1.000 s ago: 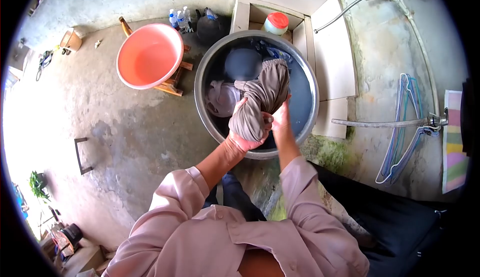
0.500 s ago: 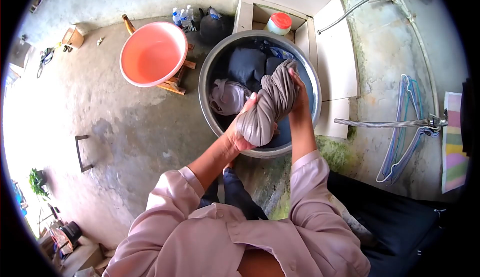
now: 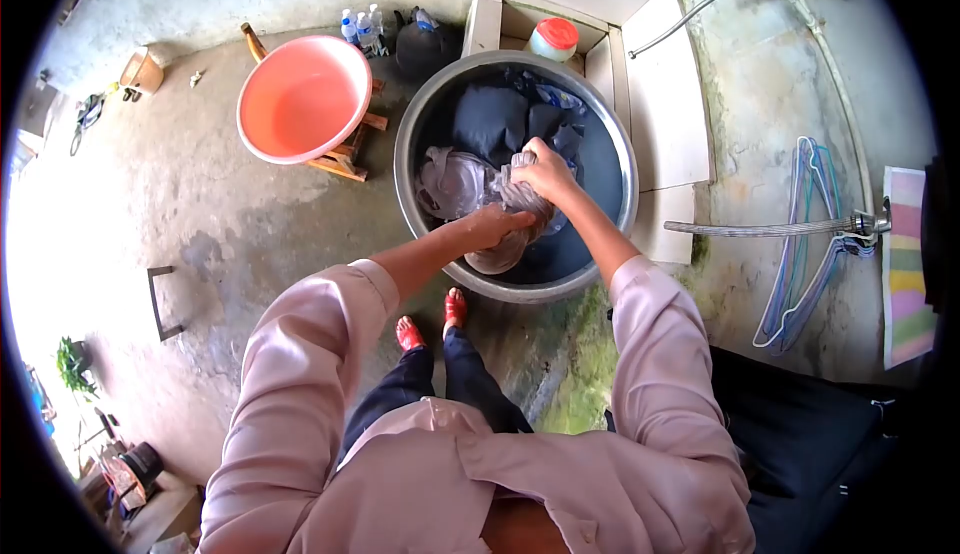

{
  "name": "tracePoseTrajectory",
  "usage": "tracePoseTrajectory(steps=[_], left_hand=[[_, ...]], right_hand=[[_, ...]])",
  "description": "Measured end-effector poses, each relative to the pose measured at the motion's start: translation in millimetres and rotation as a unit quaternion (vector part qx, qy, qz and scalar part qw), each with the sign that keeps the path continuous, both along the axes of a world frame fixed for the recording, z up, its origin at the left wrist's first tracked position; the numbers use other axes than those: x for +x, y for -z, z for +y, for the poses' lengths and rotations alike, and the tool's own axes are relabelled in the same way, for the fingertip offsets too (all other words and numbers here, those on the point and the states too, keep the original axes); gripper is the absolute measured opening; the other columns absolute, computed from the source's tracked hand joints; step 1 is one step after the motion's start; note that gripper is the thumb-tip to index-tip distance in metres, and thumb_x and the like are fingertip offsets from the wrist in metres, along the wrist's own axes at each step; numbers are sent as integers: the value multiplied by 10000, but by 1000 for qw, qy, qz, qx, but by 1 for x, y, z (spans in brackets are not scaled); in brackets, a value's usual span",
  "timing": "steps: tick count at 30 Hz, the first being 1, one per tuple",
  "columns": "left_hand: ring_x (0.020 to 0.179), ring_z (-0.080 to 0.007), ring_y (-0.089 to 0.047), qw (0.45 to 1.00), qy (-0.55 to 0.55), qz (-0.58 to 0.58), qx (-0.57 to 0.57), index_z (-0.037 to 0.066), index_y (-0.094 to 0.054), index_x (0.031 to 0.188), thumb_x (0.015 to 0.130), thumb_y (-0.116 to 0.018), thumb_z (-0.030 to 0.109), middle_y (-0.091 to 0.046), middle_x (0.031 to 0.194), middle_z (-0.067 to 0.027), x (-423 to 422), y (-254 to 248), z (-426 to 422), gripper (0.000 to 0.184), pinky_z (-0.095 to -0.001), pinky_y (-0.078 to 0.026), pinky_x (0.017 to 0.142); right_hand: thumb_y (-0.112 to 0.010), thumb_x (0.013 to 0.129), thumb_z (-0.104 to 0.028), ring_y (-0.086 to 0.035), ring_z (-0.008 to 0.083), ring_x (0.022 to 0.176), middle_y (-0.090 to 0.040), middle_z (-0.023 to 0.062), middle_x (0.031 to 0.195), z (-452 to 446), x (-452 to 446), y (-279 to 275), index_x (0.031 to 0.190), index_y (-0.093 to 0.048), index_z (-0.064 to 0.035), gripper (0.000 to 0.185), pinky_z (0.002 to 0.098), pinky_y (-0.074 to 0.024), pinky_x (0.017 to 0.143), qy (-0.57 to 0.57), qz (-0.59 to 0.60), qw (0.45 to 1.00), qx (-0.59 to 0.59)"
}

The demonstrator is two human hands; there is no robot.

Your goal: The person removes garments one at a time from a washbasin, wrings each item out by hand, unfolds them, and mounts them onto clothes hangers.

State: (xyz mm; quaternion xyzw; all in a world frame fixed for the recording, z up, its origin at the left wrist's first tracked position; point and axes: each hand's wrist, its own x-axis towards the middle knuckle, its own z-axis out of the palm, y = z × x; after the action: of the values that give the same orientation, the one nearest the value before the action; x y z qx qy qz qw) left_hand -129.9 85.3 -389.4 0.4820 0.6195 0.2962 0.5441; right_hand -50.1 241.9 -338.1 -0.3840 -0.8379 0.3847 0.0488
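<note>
- One twisted grey-brown cloth is clenched by left hand and right hand.
- I see its long axis pointing away from me, right hand farther.

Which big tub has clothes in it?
The silver tub, with water around the clothes. The other tub is pink and sits on a wooden stand.

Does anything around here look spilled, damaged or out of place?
Green growth on the floor near the basin and blotches on the wall look neglected. I see nothing plainly broken.
</note>
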Motion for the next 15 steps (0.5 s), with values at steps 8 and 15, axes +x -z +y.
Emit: tracePoseTrajectory(steps=[8,15], left_hand=[[898,-120,-608,948,-114,-222,-196,20,-690,1042,707,-814,351,-673,996,-44,5,-11,-23,487,-244,-448,810],[862,-122,-614,945,-114,-249,-178,50,-713,988,698,-808,426,-678,928,-33,4,-10,-34,484,-246,-447,779]], right_hand=[[-818,729,-183,-613,133,925,-649,64,1012,-34,24,-26,1147,-607,-81,480,269,-467,852,-58,15,924,-378],[-877,639,-347,-589,111,857,-659,55,927,-37,34,8,1042,-611,-41,572,276,-478,780,-104,-38,971,-214]])
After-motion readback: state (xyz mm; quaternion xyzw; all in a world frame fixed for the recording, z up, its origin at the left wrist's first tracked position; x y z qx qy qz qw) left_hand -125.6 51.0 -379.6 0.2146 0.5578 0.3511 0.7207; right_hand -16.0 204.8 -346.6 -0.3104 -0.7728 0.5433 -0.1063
